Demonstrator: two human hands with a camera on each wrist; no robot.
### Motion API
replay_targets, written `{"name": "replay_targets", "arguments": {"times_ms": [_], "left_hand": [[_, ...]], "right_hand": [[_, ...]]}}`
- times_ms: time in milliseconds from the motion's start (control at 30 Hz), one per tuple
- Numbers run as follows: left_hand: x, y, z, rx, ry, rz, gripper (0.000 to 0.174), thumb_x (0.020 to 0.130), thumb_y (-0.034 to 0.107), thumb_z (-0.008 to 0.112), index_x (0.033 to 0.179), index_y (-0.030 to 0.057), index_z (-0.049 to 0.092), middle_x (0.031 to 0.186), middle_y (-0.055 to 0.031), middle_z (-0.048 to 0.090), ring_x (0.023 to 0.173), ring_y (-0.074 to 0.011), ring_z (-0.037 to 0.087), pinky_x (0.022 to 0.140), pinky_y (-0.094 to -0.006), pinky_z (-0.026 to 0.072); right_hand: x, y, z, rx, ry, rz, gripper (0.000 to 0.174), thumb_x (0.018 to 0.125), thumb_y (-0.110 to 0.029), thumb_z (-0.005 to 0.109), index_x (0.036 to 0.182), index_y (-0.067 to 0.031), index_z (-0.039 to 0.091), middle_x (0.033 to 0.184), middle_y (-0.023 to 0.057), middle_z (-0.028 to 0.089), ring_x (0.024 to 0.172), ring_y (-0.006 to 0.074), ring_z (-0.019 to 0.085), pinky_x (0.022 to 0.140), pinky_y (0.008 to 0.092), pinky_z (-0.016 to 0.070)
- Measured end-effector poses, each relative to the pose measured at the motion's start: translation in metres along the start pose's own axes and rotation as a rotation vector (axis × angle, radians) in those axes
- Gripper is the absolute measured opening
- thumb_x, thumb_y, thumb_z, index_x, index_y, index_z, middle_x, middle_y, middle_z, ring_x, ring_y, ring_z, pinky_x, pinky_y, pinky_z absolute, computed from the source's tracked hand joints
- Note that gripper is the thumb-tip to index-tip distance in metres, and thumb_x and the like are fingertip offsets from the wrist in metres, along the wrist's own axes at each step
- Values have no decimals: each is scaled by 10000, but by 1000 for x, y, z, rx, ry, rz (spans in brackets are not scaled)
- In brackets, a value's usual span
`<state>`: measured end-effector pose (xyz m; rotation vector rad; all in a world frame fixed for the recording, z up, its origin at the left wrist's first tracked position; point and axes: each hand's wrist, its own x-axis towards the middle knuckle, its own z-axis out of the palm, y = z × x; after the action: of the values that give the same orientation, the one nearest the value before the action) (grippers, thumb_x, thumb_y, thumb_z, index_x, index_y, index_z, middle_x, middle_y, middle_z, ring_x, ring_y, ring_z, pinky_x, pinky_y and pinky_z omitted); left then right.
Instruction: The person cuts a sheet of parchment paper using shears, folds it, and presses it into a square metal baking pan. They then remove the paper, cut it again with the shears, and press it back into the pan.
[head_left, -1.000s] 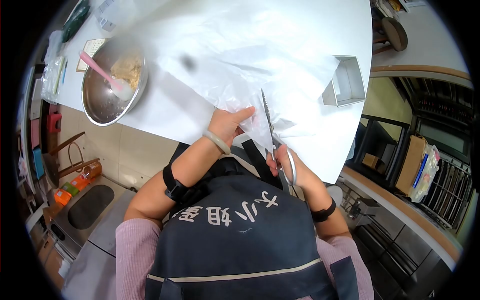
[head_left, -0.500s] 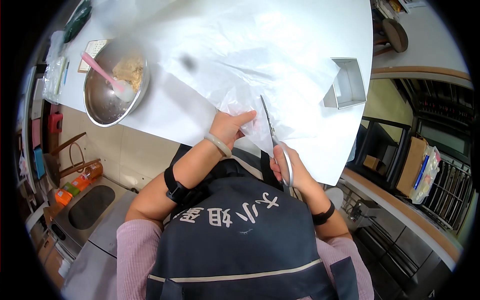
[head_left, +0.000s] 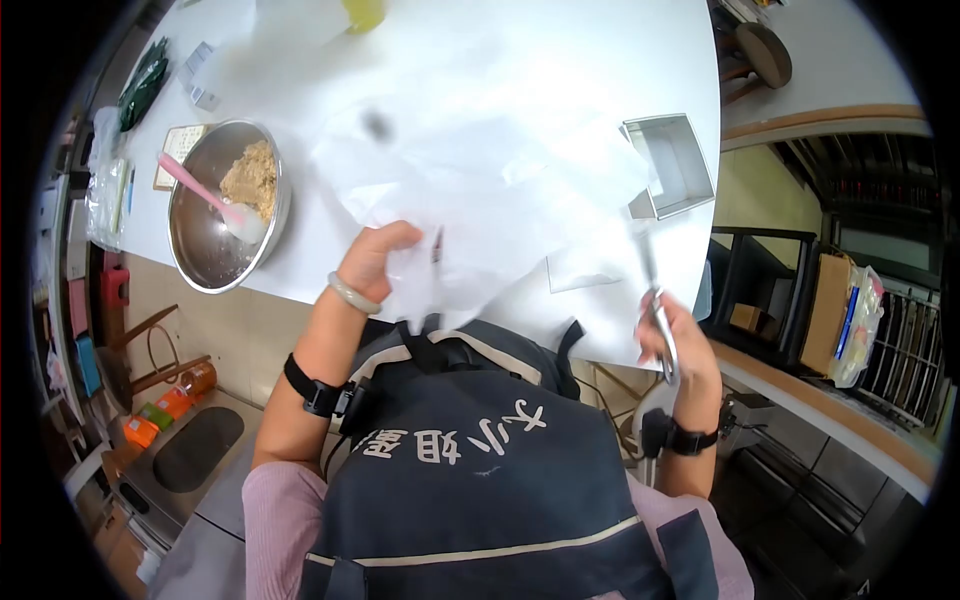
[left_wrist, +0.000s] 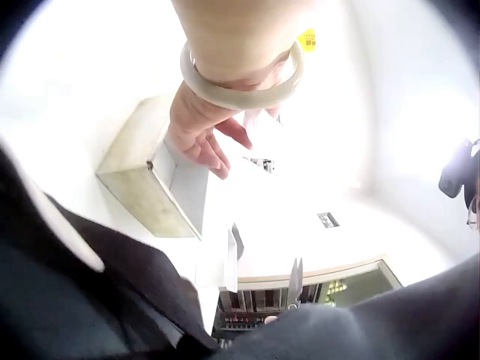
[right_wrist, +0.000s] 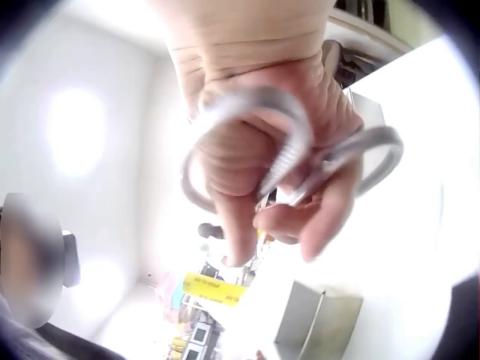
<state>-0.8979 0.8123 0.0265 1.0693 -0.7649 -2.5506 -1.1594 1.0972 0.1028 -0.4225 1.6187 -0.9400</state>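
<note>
A translucent white sheet hangs over the table's near edge. In the head view my left hand pinches its near left corner between thumb and fingers; the left wrist view shows that hand with curled fingers. Away to the right, my right hand grips grey metal scissors, blades pointing up and away from the sheet. In the right wrist view the right hand has its fingers through the scissor handles. A small cut piece lies on the table between the hands.
A metal bowl with crumbly dough and a pink-handled spatula stands at the left. At the right is a rectangular metal tin. A yellow object sits at the far edge of the head view.
My right hand has moved right with the scissors, away from the sheet. The left hand has shifted left, drawing the sheet's corner along. A small separate piece now shows on the table.
</note>
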Motion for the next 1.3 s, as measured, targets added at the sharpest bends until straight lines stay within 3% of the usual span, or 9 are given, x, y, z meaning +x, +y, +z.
{"name": "replay_targets", "arguments": {"times_ms": [133, 367, 500, 667, 767, 867, 967, 1100, 1300], "left_hand": [[-13, 31, -11, 139, -203, -107, 318, 639, 20, 515, 951, -11, 570, 840, -85, 611, 748, -170, 598, 665, -284, 493], [-17, 54, -7, 800, -215, -35, 272, 640, 20, 544, 907, 5, 591, 757, -22, 585, 695, -114, 540, 642, -251, 447], [0, 79, -15, 1248, -270, 90, 160, 663, 112, 583, 773, 1, 618, 722, -61, 613, 643, -132, 550, 585, -267, 442], [15, 102, 8, 1796, -210, 75, 169, 632, 129, 604, 705, -24, 611, 669, -137, 602, 609, -248, 563, 576, -317, 459], [23, 107, 8, 2115, -94, 355, 216, 616, 113, 632, 794, -10, 620, 740, -174, 607, 687, -322, 573, 643, -376, 470], [6, 107, 36, 1934, 688, 1438, 305, 639, 82, 688, 906, 5, 561, 942, -182, 577, 868, -372, 531, 772, -412, 414], [-16, 38, 54, 1463, 242, 1182, 179, 683, 104, 692, 766, 30, 553, 751, -94, 553, 683, -223, 525, 575, -331, 396], [-9, -40, 77, 492, -27, -361, 375, 787, 396, 647, 756, 28, 580, 731, -67, 605, 640, -157, 552, 543, -267, 399], [31, -57, 61, 164, -31, -308, 203, 786, 212, 685, 854, 46, 589, 773, -44, 623, 688, -125, 606, 497, -217, 377]], "right_hand": [[55, 3, 10, 139, 570, -63, 318, 885, -347, 510, 942, -47, 425, 636, 32, 525, 543, 142, 574, 382, 234, 383], [112, 9, 3, 701, 558, -208, 605, 818, -530, 538, 1023, 28, 431, 645, 31, 469, 423, 126, 482, 317, 218, 349], [93, -11, 12, 403, 484, -282, 605, 806, -544, 548, 975, 24, 427, 622, 38, 485, 414, 118, 489, 302, 216, 360], [116, -10, 25, 77, 524, -387, 410, 668, -149, 774, 899, -25, 458, 703, 71, 549, 611, 144, 576, 508, 229, 437], [123, -2, 30, -177, 616, -346, 399, 641, -126, 771, 888, 11, 490, 758, 86, 598, 660, 154, 558, 632, 275, 463], [133, 19, 54, -13, 687, -389, 407, 626, -108, 772, 895, 3, 487, 775, 81, 591, 671, 157, 556, 623, 280, 464], [133, 28, 84, 180, 734, -408, 341, 667, -35, 734, 842, -45, 442, 722, 50, 534, 605, 117, 526, 512, 242, 434], [119, 15, 116, 477, 611, -368, 341, 687, -32, 719, 855, -66, 424, 703, 24, 506, 585, 104, 530, 427, 221, 414], [69, 5, 106, 324, 434, -227, 271, 758, -61, 675, 959, -5, 501, 682, 59, 577, 490, 71, 491, 401, 190, 364]]}}
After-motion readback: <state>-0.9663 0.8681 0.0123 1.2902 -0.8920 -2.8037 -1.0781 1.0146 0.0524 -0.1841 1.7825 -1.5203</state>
